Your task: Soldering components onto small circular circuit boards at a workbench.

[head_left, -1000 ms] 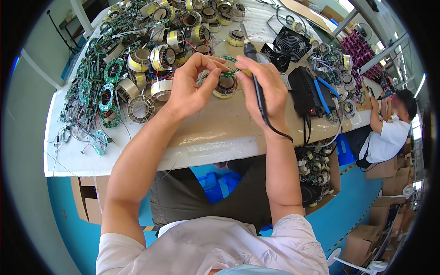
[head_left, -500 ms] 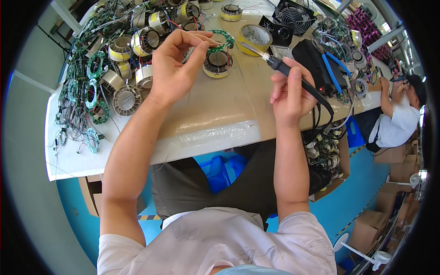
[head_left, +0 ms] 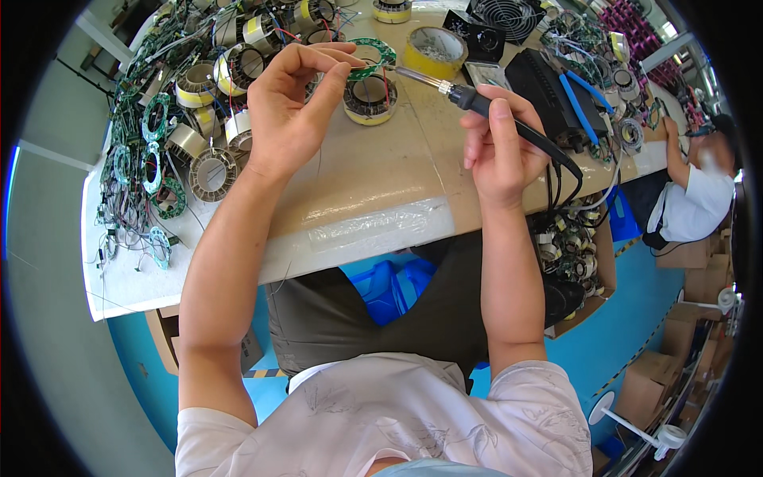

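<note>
My left hand is closed in a pinch at the left edge of a green ring-shaped circuit board. The board is held just above a wire-wound coil ring with a yellow band, which rests on the table. In my right hand is a soldering iron, gripped by its black handle and pointing left. Its metal tip is at the board's right edge; whether they touch I cannot tell. Beyond the iron sits a yellow tape roll with small scraps inside its ring.
Coil rings and wired green boards heap up on the left. To the right stand a black box, blue-handled pliers and a black fan. A box of coils is below the table. Another person works far right.
The soldering iron's tip has come closer to the board's right edge. My left hand keeps its pinch on the board. The whole view has shifted slightly.
</note>
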### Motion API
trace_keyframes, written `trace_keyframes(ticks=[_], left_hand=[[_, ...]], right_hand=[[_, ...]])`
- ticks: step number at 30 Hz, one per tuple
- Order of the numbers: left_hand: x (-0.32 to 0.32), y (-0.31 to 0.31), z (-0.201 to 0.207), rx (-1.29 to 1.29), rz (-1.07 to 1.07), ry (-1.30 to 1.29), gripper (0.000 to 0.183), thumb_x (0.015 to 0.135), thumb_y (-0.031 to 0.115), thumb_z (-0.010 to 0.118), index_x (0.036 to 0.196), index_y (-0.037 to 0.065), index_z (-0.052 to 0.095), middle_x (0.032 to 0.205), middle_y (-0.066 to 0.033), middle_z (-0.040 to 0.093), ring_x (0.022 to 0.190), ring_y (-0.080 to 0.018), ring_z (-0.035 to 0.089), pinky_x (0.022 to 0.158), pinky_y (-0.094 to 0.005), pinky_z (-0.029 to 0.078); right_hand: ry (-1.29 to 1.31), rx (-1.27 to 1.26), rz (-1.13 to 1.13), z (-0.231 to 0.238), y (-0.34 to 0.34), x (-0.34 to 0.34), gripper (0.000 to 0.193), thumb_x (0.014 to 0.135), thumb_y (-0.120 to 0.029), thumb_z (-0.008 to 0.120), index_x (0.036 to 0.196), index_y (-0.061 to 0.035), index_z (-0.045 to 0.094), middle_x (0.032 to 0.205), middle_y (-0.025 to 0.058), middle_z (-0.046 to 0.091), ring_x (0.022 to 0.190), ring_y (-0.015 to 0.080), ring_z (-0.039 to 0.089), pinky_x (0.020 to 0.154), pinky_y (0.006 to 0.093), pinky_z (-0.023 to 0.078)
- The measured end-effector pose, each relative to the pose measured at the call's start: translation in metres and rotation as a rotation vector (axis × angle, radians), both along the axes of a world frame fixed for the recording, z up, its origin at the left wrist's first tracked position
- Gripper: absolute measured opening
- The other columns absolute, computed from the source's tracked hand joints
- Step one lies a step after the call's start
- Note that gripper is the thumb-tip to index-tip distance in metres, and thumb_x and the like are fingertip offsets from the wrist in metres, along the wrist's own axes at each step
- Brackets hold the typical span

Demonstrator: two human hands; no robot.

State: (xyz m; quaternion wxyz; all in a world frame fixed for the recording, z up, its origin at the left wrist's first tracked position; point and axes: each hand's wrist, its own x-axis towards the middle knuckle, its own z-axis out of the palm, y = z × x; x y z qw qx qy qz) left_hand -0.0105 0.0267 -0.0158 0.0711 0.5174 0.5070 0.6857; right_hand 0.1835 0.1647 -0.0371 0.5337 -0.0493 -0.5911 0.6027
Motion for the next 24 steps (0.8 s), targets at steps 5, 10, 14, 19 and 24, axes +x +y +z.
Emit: trace_keyframes(ticks=[5,10,14,19,24], left_hand=[[0.0006,0.0002,0.001,-0.001,-0.004,-0.004,0.001,0.094,-0.002,0.063,0.095,-0.002,0.062,0.104,-0.0139,0.071,0.118,-0.024,0.062,0.103,-0.0357,0.047],[0.0009,0.0009,0.0008,-0.005,0.012,-0.016,0.001,0.094,-0.002,0.064,0.094,-0.002,0.062,0.102,-0.0131,0.072,0.118,-0.0239,0.062,0.103,-0.0356,0.046],[-0.0009,0.0015,-0.0009,0.0,0.003,-0.004,0.002,0.093,-0.002,0.064,0.094,-0.002,0.063,0.102,-0.0124,0.072,0.117,-0.0237,0.062,0.103,-0.0358,0.046],[-0.0012,0.0016,-0.0013,0.004,-0.002,0.005,0.002,0.092,-0.003,0.064,0.094,-0.002,0.063,0.102,-0.0117,0.072,0.117,-0.0233,0.062,0.103,-0.036,0.046],[-0.0006,0.0017,-0.001,0.004,0.0,0.006,0.002,0.092,-0.003,0.064,0.094,-0.002,0.063,0.101,-0.0116,0.072,0.116,-0.0234,0.062,0.103,-0.036,0.046]], right_hand=[[0.044,-0.041,0.062,-0.0003,0.001,-0.0011,0.017,0.098,-0.009,0.061,0.109,0.0031,0.066,0.077,0.014,0.071,0.041,0.0058,0.046,0.038,0.0198,0.034],[0.041,-0.062,0.062,0.0005,0.0007,-0.0013,0.018,0.098,-0.01,0.062,0.109,0.0028,0.066,0.077,0.0136,0.071,0.041,0.0058,0.046,0.038,0.0202,0.035],[0.043,-0.078,0.075,0.0006,0.0015,-0.0016,0.019,0.098,-0.011,0.061,0.109,0.0028,0.066,0.078,0.0137,0.071,0.041,0.0062,0.046,0.038,0.0206,0.036],[0.056,-0.094,0.081,-0.0006,0.0024,-0.0011,0.019,0.098,-0.012,0.061,0.109,0.0027,0.066,0.077,0.0137,0.071,0.041,0.0064,0.047,0.037,0.0206,0.036],[0.042,-0.085,0.085,-0.0001,0.0029,-0.0011,0.019,0.098,-0.011,0.061,0.109,0.0028,0.067,0.077,0.0134,0.071,0.041,0.0065,0.047,0.037,0.0204,0.036]])
